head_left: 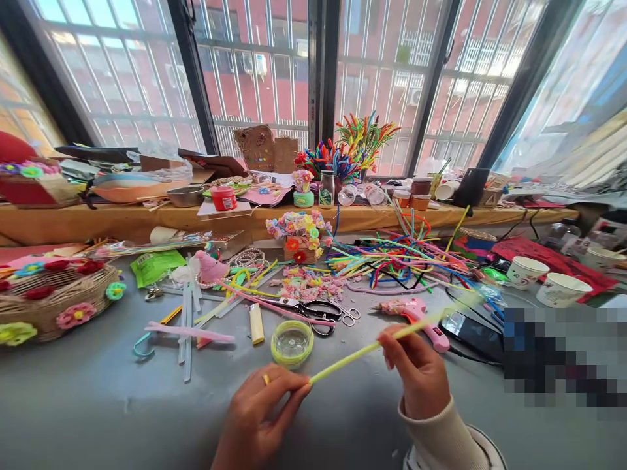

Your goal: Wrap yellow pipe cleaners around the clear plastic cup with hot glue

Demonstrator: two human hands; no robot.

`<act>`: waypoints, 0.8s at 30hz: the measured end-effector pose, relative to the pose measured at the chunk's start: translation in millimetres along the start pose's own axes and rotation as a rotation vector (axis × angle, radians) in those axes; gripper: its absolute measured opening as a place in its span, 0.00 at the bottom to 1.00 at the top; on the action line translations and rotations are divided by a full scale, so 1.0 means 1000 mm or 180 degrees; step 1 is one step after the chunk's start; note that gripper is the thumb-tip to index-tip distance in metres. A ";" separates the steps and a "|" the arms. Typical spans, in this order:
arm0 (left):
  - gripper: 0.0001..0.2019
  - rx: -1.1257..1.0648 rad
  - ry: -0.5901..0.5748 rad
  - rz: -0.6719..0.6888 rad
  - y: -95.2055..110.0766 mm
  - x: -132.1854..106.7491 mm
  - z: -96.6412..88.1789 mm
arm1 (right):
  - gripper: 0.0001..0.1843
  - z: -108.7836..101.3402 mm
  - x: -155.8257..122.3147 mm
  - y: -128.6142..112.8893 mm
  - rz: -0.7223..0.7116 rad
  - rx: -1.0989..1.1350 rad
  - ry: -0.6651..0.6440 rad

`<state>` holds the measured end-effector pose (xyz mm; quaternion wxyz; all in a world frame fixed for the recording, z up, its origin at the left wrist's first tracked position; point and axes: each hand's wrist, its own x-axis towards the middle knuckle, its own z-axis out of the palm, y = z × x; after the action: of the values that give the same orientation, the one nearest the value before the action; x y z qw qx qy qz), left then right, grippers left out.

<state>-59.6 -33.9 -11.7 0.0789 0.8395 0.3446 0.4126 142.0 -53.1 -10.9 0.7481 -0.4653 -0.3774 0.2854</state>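
1. Above the grey tabletop (122, 405), I see the yellow pipe cleaner (345, 361) slanting up rightward, near the yellow-ringed clear container (292, 360).
2. Left hand (264, 405) pinches its lower end; right hand (422, 373) pinches it partway along.
3. I judge it light, soft, bendable; fingertip pinches suit it.
4. Its far tip blurs; I can't place it exactly.

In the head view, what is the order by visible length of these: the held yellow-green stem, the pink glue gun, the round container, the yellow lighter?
1. Yellow-green stem
2. Pink glue gun, its cord not counted
3. Round container, measured across
4. Yellow lighter
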 end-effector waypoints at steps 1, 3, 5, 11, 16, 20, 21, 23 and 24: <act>0.03 -0.0025 -0.0064 -0.0009 -0.003 -0.005 -0.003 | 0.10 -0.010 -0.002 0.001 -0.0039 0.0002 0.0162; 0.03 -0.0017 -0.0058 -0.0069 -0.008 -0.013 -0.010 | 0.11 -0.031 -0.005 0.004 -0.0013 -0.0085 0.0536; 0.02 0.0048 0.0006 -0.0105 -0.012 -0.020 -0.015 | 0.13 -0.047 -0.007 0.007 0.0069 -0.0169 0.0734; 0.06 0.0336 -0.0047 -0.0319 -0.018 -0.023 -0.018 | 0.16 -0.066 -0.004 0.016 0.0544 -0.0304 0.0950; 0.08 0.0520 0.0029 -0.0458 -0.020 -0.020 -0.020 | 0.19 -0.072 0.001 0.020 0.0808 -0.0388 0.1183; 0.08 0.0538 -0.0030 -0.0459 -0.023 -0.022 -0.023 | 0.19 -0.076 0.004 0.021 0.0843 -0.0296 0.1236; 0.08 0.0529 -0.0011 -0.0477 -0.024 -0.023 -0.024 | 0.19 -0.077 0.004 0.021 0.0837 -0.0243 0.1241; 0.09 0.0481 0.0060 -0.0574 -0.027 -0.025 -0.028 | 0.18 -0.080 0.006 0.021 0.0821 -0.0143 0.1257; 0.09 0.0417 0.0096 -0.0654 -0.028 -0.026 -0.030 | 0.18 -0.082 0.006 0.020 0.0814 -0.0109 0.1267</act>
<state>-108.0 -34.2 -20.6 0.0605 0.7969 0.4562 0.3915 212.1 -79.3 -50.8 0.7575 -0.5690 -0.1653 0.2741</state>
